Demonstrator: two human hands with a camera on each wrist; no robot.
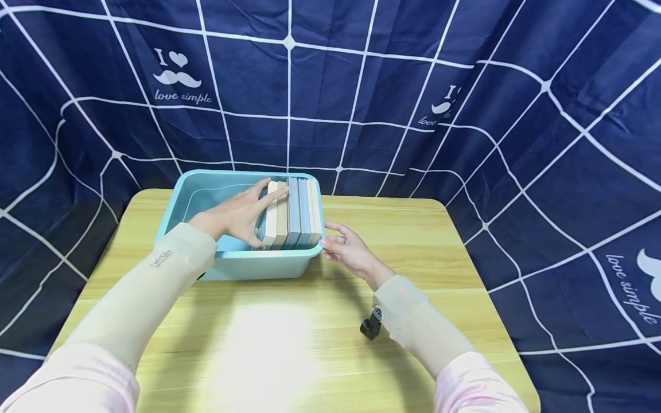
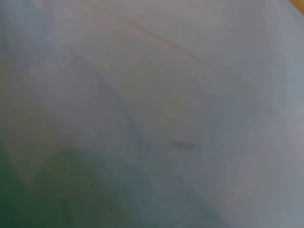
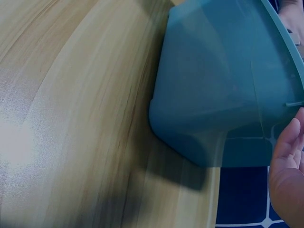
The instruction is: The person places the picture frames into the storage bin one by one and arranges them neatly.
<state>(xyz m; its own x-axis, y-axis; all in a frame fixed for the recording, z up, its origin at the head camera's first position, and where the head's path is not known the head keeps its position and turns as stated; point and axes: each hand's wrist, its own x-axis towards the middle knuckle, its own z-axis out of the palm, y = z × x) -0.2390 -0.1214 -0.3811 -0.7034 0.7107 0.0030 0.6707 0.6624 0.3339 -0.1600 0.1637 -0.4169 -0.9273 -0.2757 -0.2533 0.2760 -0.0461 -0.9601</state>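
Observation:
A light blue plastic bin point(image 1: 258, 267) stands on the table, with a row of books point(image 1: 293, 215) upright against its right end. The row has cream and blue-grey covers. My left hand point(image 1: 240, 215) reaches into the bin, fingers spread and fairly straight. Its thumb and fingertips touch the leftmost cream book point(image 1: 271, 215), and one finger stretches over the row's top edges. At the bin's right end, my right hand point(image 1: 353, 249) touches the outside just under the rim, fingers extended; the right wrist view shows these fingers point(image 3: 287, 137) by the outer wall. A blurred pale surface fills the left wrist view.
The wooden table point(image 1: 403, 241) extends right of the bin and in front of it. Dark blue curtain point(image 1: 330, 86) with white lines hangs behind and along both sides. A small black device point(image 1: 370, 325) is strapped at the right wrist.

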